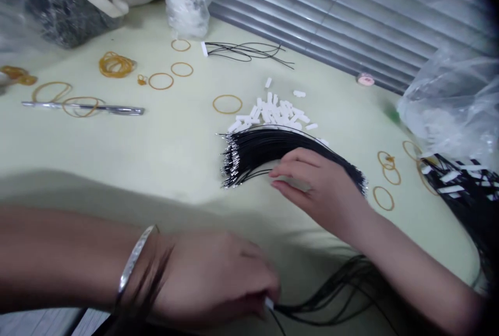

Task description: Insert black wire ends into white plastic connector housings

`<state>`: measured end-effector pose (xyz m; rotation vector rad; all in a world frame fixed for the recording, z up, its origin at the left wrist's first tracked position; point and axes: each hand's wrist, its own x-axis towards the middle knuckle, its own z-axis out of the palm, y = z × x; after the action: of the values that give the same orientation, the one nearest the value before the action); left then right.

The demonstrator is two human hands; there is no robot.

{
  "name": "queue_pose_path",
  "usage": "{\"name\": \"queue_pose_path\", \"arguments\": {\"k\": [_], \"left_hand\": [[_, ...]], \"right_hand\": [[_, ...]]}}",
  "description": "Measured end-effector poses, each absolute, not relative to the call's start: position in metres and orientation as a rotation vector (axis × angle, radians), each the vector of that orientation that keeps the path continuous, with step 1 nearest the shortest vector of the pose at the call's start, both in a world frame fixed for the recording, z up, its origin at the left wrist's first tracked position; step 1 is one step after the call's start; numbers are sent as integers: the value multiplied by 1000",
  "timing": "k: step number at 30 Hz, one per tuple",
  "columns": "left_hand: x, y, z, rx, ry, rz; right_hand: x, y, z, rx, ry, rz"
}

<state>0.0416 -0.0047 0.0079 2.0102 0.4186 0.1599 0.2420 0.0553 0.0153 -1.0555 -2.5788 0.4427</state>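
Note:
My left hand (218,279), with a silver bangle on its wrist, is closed on a small white connector (268,303) near the front edge of the table. Several black wires (323,299) trail from that connector to the right, passing below my right forearm. My right hand (312,182) is over the near side of a thick bundle of loose black wires (265,146) with shiny metal ends. Its thumb and index finger are slightly apart at the bundle's lower strands; no wire shows clearly gripped. Behind the bundle lies a pile of small white connectors (276,112).
Another connector with black wires (249,51) lies farther back. Rubber bands (116,64) and a silver pen (83,107) are at left. More wired connectors (452,185) hang at the right edge near a plastic bag (456,102). A wrapped cup (187,0) stands by the blinds (351,8).

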Motion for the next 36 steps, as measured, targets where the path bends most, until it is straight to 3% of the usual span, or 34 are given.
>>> {"name": "queue_pose_path", "arguments": {"k": [5, 18, 27, 36], "left_hand": [[42, -3, 11, 2092, 339, -2], [37, -2, 3, 1790, 409, 274], [42, 10, 0, 710, 715, 414], [48, 17, 4, 534, 838, 458]], "right_hand": [[221, 60, -6, -1055, -2673, 494], [220, 59, 0, -1076, -2750, 359], [257, 5, 66, -1244, -2479, 460], [257, -5, 48, -1313, -2512, 527]]}}
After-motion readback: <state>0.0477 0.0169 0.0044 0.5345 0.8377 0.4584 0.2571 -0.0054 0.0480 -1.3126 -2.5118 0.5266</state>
